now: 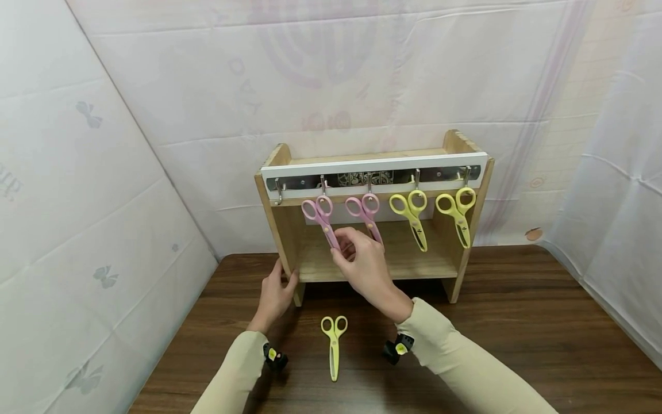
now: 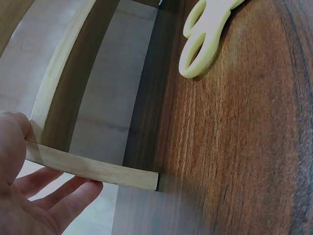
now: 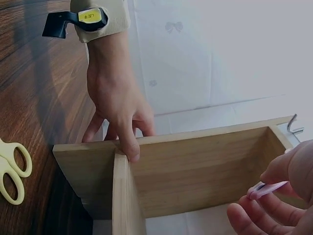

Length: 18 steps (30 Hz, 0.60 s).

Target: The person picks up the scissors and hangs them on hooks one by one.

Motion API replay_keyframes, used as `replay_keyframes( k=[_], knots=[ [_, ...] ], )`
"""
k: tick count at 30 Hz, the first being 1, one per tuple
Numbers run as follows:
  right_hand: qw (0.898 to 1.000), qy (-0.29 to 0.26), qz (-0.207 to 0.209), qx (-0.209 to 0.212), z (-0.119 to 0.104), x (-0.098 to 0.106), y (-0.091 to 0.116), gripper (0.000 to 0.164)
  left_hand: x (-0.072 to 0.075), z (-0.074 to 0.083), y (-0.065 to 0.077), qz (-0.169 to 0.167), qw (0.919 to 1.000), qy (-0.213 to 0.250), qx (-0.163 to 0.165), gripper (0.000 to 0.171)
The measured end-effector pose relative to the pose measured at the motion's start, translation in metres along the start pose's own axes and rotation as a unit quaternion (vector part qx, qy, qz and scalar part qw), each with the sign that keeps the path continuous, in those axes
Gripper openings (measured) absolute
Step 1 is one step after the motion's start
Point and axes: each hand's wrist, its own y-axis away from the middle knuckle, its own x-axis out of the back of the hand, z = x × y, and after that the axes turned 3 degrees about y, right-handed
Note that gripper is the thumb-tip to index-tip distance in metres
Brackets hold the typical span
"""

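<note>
With the clock centred on the R hand in the head view, we see that hand pinching the blade end of the pink scissors, thumb to fingertips. The scissors run up from the pinch to approx 10–11 o'clock, loops on top. One loop sits right at the 2nd hook from the left; we can't tell if it's fully on. The R wrist view shows us the same pinch, scissors nearly edge-on.

The L hand, at 8 o'clock, grips the wooden shelf by its near-foot side panel, thumb round the inner edge, other fingers outside.

The other pink scissors hang at 12, blades partly behind the R hand. Yellow scissors hang btwn 1 & 2, and a 2nd yellow pair just past 2, all loops-up along the metal hook strip.

A 3rd yellow pair lies flat on the dark wood table btwn 6 & 7, loops twd the shelf. We've black wrist cams at 7–8 (L) & 5 (R), w/ pale printed cloth up at 12.
</note>
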Motion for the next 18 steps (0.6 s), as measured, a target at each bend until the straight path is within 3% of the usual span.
replay_keyframes(
  k=[18],
  knots=[
    [1.0, 0.016, -0.011, -0.018, 0.0074, -0.0075, -0.0003, 0.022, -0.0008, -0.0004, 0.0003, -0.002, 1.0, -0.001, 0.0, 0.043]
  ],
)
